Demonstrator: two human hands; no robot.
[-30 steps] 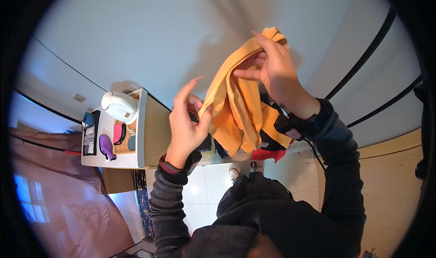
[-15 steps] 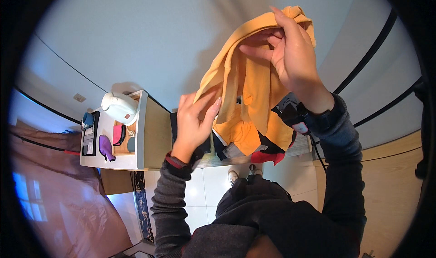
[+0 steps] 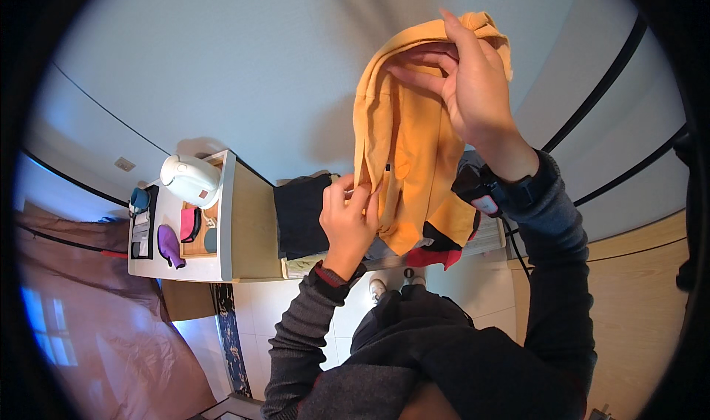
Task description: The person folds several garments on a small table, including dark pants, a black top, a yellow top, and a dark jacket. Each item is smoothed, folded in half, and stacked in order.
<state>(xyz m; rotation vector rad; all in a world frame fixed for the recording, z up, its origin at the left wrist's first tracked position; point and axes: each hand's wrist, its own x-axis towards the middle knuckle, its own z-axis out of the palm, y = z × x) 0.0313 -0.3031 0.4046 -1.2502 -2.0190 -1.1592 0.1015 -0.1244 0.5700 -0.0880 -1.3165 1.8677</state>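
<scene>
We keep the yellow garment (image 3: 403, 161) hanging free in front of the pale wall (image 3: 244, 58), above the dark folded clothes (image 3: 299, 213), with our right hand (image 3: 473, 87) closed over its top fold while our left hand (image 3: 347, 224) pinches its lower edge taut.

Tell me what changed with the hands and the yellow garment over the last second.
The right hand lifted the top of the yellow garment higher, so the bunched cloth now hangs longer and flatter. The left hand, which was open beside the cloth, now pinches the garment's lower left edge. The white shelf with the white appliance and the dark clothes stayed put.
</scene>
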